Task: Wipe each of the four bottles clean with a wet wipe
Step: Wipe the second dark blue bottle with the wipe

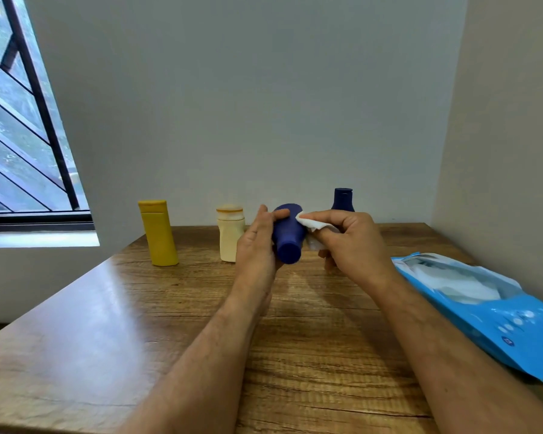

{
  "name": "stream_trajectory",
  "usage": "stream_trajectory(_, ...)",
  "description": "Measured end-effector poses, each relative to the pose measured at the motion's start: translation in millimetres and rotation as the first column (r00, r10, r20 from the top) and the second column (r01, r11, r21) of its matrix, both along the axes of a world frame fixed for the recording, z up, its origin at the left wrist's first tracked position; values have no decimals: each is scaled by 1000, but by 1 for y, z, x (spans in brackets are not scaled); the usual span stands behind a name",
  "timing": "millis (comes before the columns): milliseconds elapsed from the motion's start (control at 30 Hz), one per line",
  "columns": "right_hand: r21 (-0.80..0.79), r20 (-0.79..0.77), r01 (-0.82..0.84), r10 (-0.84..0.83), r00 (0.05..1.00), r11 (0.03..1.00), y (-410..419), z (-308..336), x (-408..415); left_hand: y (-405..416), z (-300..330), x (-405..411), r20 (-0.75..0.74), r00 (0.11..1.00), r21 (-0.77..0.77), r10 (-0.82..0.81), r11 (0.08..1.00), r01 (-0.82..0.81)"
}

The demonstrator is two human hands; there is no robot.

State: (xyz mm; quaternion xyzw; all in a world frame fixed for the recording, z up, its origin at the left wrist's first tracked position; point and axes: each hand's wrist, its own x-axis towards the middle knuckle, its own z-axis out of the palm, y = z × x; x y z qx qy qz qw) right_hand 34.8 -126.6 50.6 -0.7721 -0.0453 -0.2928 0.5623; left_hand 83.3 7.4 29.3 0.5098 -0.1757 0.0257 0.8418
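The dark blue bottle (pixel 289 234), gripped in the left hand (pixel 257 245), is mid-wipe under the wet wipe (pixel 311 222) pinched by the right hand (pixel 351 242); next it likely needs turning.

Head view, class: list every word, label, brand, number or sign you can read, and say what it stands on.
No text can be read.
Blue plastic wet-wipe pack: white dots and a small round mark, too blurred to read.
Yellow bottle, cream bottle, two dark blue bottles: no labels visible.
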Motion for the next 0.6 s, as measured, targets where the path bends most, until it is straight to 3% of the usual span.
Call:
stream_trajectory(100, 29, -24, 0, 1, 1000, 1000, 1, -1, 1, 2, -1, 1, -5, 1000, -15, -31, 999, 31)
stream_trajectory(333, 46, -19, -81, 82, 996, 996, -2, 4, -2, 3, -7, 5, 102, 993, 157, -56, 987, 39)
stream_trajectory(467, 66, 10, -51, 51, 999, 997, 0, 3, -2, -2, -12, 4, 223, 973, 323, 62, 937, -134)
stream_trajectory(600, 85, 109, 32, -41, 993, 996, 0, 5, -3, -6, -21, 12, 218, 966, 468, 138, 854, -228)
